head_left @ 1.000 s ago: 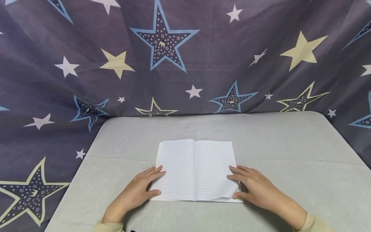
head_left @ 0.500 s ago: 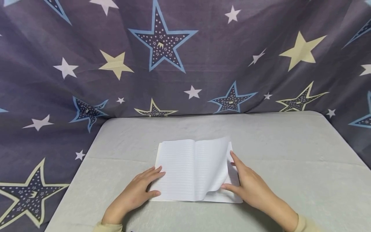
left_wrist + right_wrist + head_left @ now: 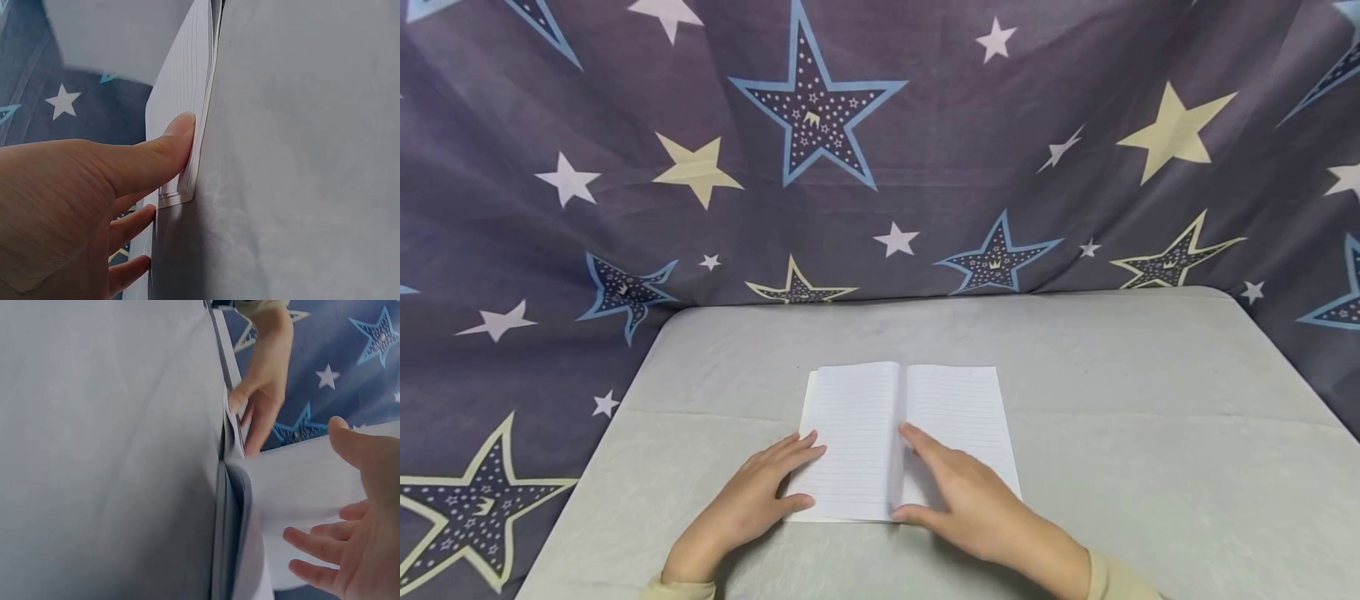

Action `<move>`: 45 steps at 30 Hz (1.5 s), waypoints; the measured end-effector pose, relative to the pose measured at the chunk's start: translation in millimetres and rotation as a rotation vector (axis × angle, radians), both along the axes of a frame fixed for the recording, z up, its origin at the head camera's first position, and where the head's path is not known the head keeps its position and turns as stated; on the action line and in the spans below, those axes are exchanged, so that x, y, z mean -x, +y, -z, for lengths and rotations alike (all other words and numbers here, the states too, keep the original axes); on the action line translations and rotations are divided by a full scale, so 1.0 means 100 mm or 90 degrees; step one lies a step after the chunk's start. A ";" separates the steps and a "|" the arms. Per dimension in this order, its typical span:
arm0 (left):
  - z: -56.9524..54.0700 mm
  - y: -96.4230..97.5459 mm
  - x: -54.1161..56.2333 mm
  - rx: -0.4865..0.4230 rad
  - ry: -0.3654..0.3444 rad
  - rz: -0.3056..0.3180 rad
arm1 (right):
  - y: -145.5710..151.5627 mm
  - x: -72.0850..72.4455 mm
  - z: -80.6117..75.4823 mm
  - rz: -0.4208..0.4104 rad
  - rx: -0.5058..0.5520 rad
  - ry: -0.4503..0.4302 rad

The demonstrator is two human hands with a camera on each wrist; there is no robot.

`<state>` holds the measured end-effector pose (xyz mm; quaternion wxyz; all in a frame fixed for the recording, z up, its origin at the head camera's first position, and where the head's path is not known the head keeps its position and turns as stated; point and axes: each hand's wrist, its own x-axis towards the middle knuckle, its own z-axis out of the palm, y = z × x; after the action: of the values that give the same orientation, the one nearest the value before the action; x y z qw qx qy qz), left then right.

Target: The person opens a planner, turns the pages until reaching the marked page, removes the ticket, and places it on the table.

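An open lined notebook (image 3: 853,425) lies on the pale covered surface. My left hand (image 3: 748,500) rests on the outer edge of its left page, with the fingers spread. In the left wrist view the thumb of the left hand (image 3: 69,194) lies on the page edges near a corner. A single leaf (image 3: 897,475) stands nearly upright at the notebook's middle. Against it, my right hand (image 3: 973,500) touches with extended fingers and thumb, above the right page (image 3: 970,408). The right wrist view shows the right hand (image 3: 375,525) with fingers apart, beside a raised white leaf (image 3: 306,487).
The light grey covered surface (image 3: 1112,417) stretches around the notebook on all sides. Behind and along the sides hangs a dark cloth (image 3: 925,150) printed with stars.
The right hand has moved left from the right page's outer edge to the middle, lifting a leaf and swinging it up towards the left page. The left hand has stayed in place.
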<state>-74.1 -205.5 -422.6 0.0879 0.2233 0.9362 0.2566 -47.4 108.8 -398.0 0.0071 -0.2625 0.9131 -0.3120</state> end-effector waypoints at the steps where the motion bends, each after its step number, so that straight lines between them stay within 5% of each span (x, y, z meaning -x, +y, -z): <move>1: 0.00 0.00 0.00 -0.001 -0.003 -0.002 | -0.04 -0.01 0.01 -0.014 -0.006 -0.004; 10: 0.01 -0.04 0.03 -0.007 0.014 -0.025 | -0.24 -0.02 0.08 -0.127 -0.086 -0.023; 19: -0.08 -0.17 0.03 0.019 0.024 -0.124 | -0.24 -0.04 0.10 -0.154 -0.132 -0.016; 29: -0.02 0.05 -0.03 0.017 0.018 -0.019 | -0.14 -0.03 0.09 -0.181 -0.102 -0.016; 38: -0.01 0.04 -0.02 0.018 0.025 -0.004 | 0.35 0.02 0.09 -0.115 -0.042 0.069; 45: -0.01 0.04 -0.02 0.025 0.020 -0.005 | 0.77 0.03 0.13 -0.070 -0.050 0.066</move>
<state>-72.2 -201.8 -421.6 0.0763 0.2217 0.9434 0.2347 -50.6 185.6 -410.8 -0.0126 -0.3278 0.9080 -0.2608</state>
